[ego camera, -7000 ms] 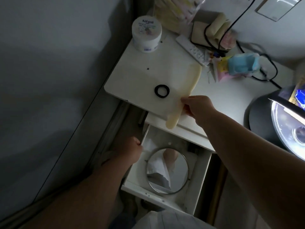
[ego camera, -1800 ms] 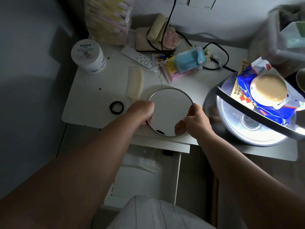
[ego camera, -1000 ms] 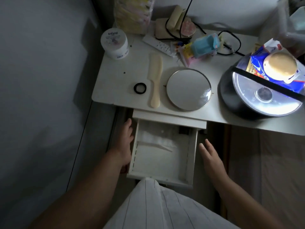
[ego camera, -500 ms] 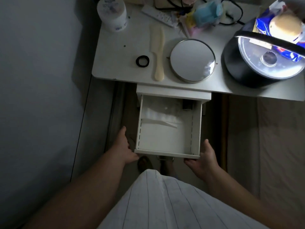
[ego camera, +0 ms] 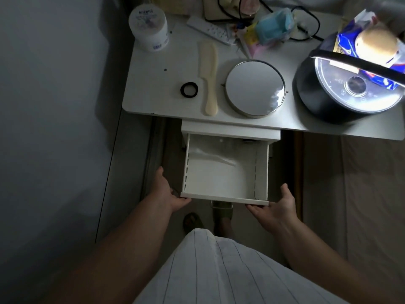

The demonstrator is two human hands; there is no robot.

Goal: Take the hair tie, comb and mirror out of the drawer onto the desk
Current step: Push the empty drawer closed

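The black hair tie (ego camera: 189, 89), the cream comb (ego camera: 209, 76) and the round mirror (ego camera: 255, 88) lie side by side on the white desk (ego camera: 153, 84). Below the desk edge the white drawer (ego camera: 225, 199) stands pulled out, holding only a clear plastic sheet (ego camera: 210, 155). My left hand (ego camera: 167, 191) touches the drawer's front left corner, fingers curled under its front panel. At the front right corner my right hand (ego camera: 275, 207) does the same, its thumb raised beside the drawer.
A white tub (ego camera: 149, 27) stands at the desk's back left. A remote (ego camera: 209, 30), packets (ego camera: 271, 25) and black cables (ego camera: 306, 23) crowd the back. A black rice cooker (ego camera: 348, 84) with a snack bag on it fills the right. A wall runs along the left.
My hands let go of the mirror on the desk and dropped to the drawer's front corners. The view has tilted down towards the drawer.
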